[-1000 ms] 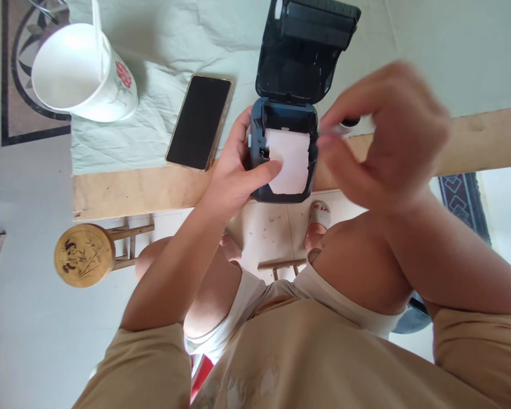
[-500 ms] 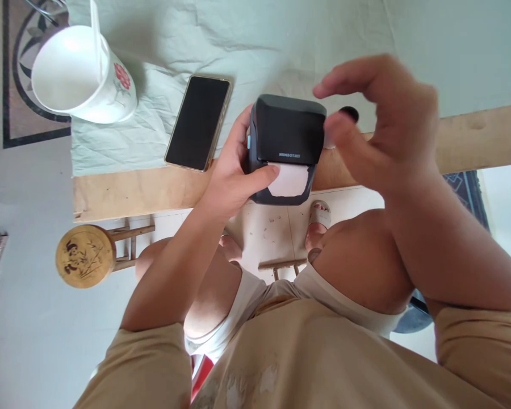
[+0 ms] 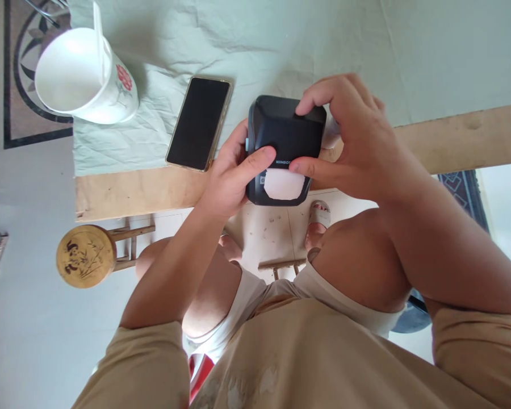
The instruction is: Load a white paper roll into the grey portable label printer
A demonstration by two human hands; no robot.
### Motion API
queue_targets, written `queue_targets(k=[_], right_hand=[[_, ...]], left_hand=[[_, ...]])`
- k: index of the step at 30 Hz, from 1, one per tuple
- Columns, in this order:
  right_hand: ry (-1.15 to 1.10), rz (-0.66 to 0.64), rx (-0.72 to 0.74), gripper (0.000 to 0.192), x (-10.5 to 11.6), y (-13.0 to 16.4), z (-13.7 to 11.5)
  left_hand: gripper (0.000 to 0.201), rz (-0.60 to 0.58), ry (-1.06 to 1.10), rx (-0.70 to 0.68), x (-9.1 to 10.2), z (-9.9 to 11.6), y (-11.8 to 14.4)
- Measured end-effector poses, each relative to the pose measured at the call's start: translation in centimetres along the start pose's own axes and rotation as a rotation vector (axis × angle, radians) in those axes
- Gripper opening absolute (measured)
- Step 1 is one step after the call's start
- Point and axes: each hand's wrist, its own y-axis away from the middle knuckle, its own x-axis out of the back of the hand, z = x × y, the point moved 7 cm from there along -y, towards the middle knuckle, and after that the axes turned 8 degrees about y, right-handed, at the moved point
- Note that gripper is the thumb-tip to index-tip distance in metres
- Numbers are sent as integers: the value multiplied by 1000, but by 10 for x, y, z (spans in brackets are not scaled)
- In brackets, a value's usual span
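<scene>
Label printer (image 3: pixel 283 136) sits at the near edge of the surface (image 3: pixel 451 142), lid down, clasped between left hand (image 3: pixel 234 176) and right hand (image 3: pixel 353 136); paper (image 3: pixel 283 184) protrudes toward the person.

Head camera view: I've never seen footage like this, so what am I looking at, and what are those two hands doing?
The one camera sits on a person's head and looks down past their chest and knees, so the table edge appears near the top. The two bare hands are that person's own. The left hand grips the left side of a small dark printer, thumb on its lid. The right hand presses on the lid from above and the front. The lid is down, and a white paper sticks out of the slot. On the pale cloth lie a phone, screen dark, and a white cup on its side.
</scene>
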Motion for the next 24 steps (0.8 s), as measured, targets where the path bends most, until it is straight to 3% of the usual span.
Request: queue_targets(k=[5, 10, 14, 20, 24], right_hand=[[15, 40, 20, 46, 1, 3, -1], [33, 81, -1, 49, -1, 2, 3], [16, 117, 60, 43, 0, 1, 3], [-155, 268, 226, 24, 21, 4, 0], [-123, 261, 275, 28, 19, 5, -1]], left_hand=[[47, -17, 28, -21, -2, -1, -2], [37, -103, 165, -3, -7, -1, -8], [41, -73, 201, 164, -1, -12, -7], [39, -29, 192, 123, 3, -11, -6], [58, 42, 174, 131, 2, -11, -5]])
